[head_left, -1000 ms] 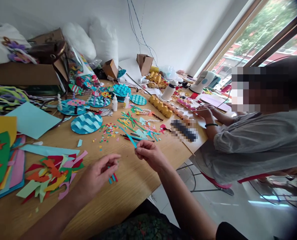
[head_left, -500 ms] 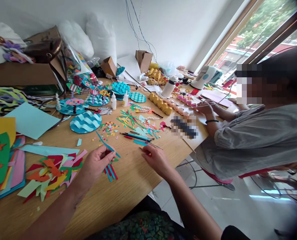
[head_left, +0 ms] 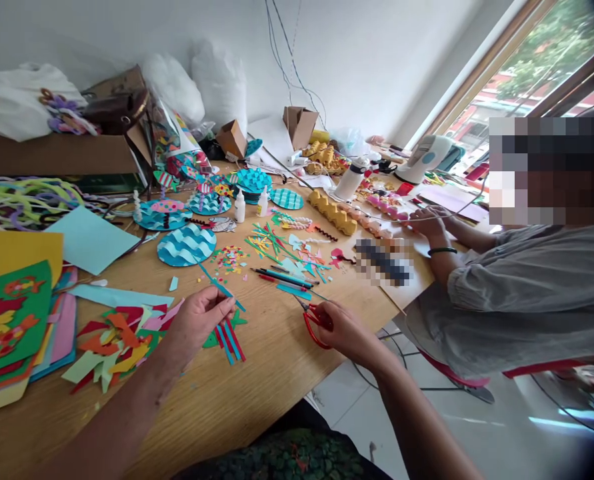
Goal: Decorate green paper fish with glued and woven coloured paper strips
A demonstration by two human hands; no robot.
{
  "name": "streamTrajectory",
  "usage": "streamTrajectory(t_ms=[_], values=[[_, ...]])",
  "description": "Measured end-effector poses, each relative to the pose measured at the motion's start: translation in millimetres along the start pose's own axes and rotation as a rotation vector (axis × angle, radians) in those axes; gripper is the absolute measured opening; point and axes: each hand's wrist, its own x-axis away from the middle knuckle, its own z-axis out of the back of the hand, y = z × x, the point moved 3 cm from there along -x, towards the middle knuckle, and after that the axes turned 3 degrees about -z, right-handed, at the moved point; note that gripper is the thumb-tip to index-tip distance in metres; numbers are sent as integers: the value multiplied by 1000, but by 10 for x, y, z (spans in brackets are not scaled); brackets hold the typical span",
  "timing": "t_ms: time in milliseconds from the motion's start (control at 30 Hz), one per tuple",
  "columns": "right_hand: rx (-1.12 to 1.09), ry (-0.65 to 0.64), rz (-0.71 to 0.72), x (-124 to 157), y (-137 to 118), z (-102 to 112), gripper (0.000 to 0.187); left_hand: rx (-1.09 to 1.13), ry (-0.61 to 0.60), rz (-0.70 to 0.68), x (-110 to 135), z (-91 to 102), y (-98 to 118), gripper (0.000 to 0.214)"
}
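Observation:
A narrow blue paper strip (head_left: 213, 278) is pinched between the thumb and fingers of my left hand (head_left: 204, 316), slanting across the fingertips. Below that hand, several red and blue strips (head_left: 233, 345) lie on the table beside a green paper piece (head_left: 238, 319). My right hand (head_left: 349, 331) holds a pair of red-handled scissors (head_left: 309, 328) over the table's front edge, with the dark blades pointing up and left. Fingers hide part of one handle loop. Just beyond the scissors lie pencils or pens (head_left: 289, 277) and a short blue paper piece (head_left: 295, 292).
Coloured paper scraps (head_left: 121, 340) and stacked sheets (head_left: 11, 320) cover the left side. Blue wavy discs (head_left: 187, 245), two white glue bottles (head_left: 240, 207) and a yellow egg-carton strip (head_left: 332, 212) stand farther back. A co-worker in a grey top (head_left: 541, 293) sits at right.
The scissors now show clearly in my right hand, which has shifted rightward. My left hand still pinches the blue strip. The whole view has swung slightly left.

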Motion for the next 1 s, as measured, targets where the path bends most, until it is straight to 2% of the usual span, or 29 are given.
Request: streamTrajectory(t_ms=[100,200,367,533,667,867,1000], values=[[-309,-1,-13,37,-96,1,9,-9,-21,5,2,-42,-19,26],[-585,-72,-27,35,-239,5,19,-15,-93,25,-4,-115,9,25],[-735,-218,78,34,-466,33,24,-78,-268,79,-64,-209,63,20],[-1006,-115,65,-35,-625,23,30,-67,-410,56,-165,-320,29,16],[-1103,-66,56,-191,-771,-14,40,-106,-495,57,-190,-453,16,14],[-1172,-66,39,-328,-820,-87,41,-250,-515,29,-214,-523,-84,11],[-1194,-17,12,-332,-781,-135,40,-179,-515,28,-203,-535,-126,12]])
